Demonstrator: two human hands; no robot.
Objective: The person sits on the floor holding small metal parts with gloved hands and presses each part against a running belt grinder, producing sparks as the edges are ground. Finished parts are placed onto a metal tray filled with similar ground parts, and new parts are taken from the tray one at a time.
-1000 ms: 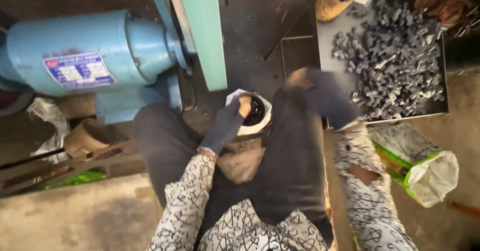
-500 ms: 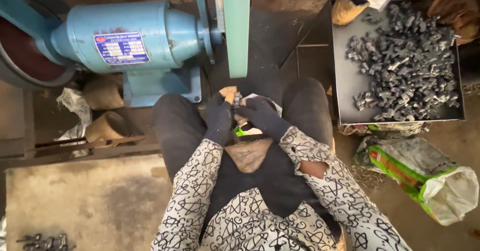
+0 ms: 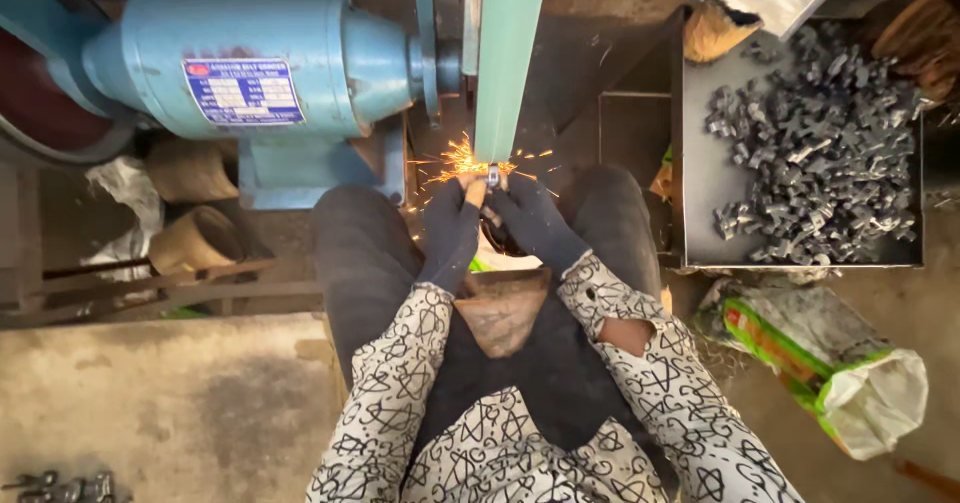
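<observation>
Both gloved hands, left hand [image 3: 450, 233] and right hand [image 3: 535, 225], pinch a small metal part [image 3: 493, 176] against the green belt [image 3: 508, 58], sparks [image 3: 455, 158] flying left.

Head view, steeply down, close

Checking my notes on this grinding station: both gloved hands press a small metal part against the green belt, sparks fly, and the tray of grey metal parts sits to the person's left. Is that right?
One thing is wrong: the tray of grey metal parts sits to the person's right, as the head view shows. The rest holds: left hand and right hand press the small metal part to the green belt, sparks flying.
</observation>
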